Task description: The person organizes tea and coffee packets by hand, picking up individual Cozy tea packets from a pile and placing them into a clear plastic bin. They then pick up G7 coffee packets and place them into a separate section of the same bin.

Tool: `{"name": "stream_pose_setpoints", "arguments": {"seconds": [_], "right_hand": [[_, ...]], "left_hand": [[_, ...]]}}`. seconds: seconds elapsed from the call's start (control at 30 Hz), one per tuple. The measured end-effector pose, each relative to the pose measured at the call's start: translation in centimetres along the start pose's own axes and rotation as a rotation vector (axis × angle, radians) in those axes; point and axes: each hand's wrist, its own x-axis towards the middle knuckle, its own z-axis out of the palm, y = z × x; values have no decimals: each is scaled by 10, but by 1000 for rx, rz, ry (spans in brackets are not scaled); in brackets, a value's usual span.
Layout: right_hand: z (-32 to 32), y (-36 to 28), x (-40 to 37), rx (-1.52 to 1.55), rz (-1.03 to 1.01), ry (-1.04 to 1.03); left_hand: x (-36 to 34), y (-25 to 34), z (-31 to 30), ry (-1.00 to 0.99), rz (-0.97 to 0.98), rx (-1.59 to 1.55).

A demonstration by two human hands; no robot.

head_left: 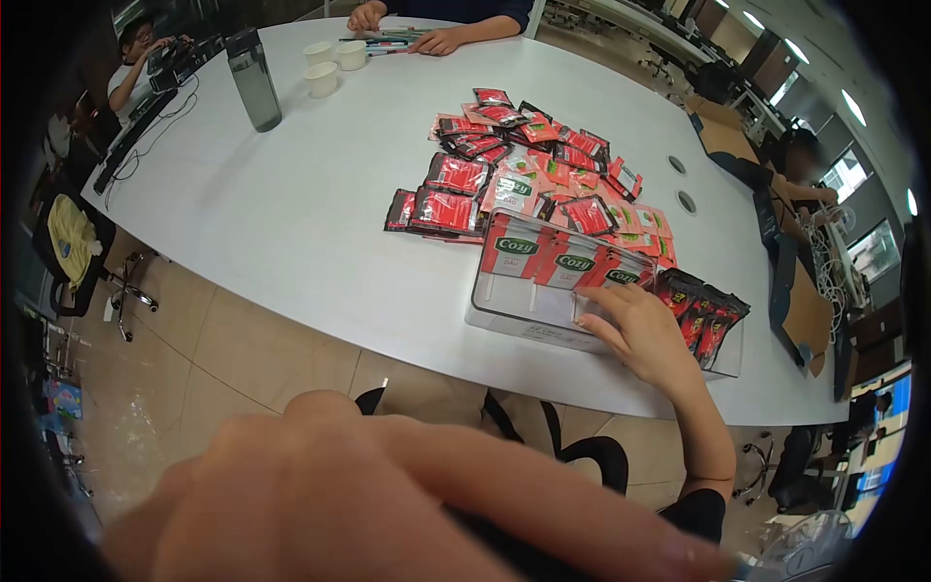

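My right hand [635, 335] reaches over the front edge of a clear plastic box [504, 301]. Its thumb and fingers are apart, with the fingertips beside the red and white Cozy sachets [572, 267] standing along the box's back wall. I see nothing between the fingers. Black and red sachets [703, 310] stand at the box's right end, partly behind the hand. Very near the camera, my left hand [330, 485] is large and blurred across the bottom. One finger stretches to the right, and no held thing shows; its other fingers are partly out of view.
Red, black and pink sachets [543, 165] lie heaped on the white table [339, 223] behind the box. A grey bottle [254, 82] and three white cups [320, 80] stand farther left. Another person's hands [436, 41] rest near pens [388, 46] at the far edge. Opened cardboard [727, 131] lies right.
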Motion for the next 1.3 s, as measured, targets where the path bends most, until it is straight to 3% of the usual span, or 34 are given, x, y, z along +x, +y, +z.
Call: {"name": "stream_pose_setpoints", "arguments": {"seconds": [0.37,0.47,0.5,0.63,0.7,0.77,0.8,0.87,1.03,1.2,1.3], "right_hand": [[-4,-5,-7,-47,-23,27],[-11,-8,-7,-16,-14,31],[-13,-9,-8,-1,-13,38],[-27,-1,-10,128,-17,36],[-37,2,-11,291,49,-18],[-46,3,-9,295,98,48],[-48,5,-9,264,126,93],[-47,11,-11,234,140,195],[-42,5,-20,251,189,281],[-28,-3,-32,336,198,354],[-19,-12,-32,349,161,364]], "left_hand": [[0,3,16,32,286,379],[-4,1,14,100,541,411],[-6,-10,12,87,735,112],[-32,-21,-9,60,877,404],[-40,-47,-13,357,946,711],[-70,-67,-42,88,615,739],[-86,-68,-63,-77,337,931],[-96,-97,-70,-119,-68,1040],[-109,-130,-66,-9,-638,726],[-102,-133,-70,-135,-755,606],[-106,-135,-70,-217,-717,694]]}}
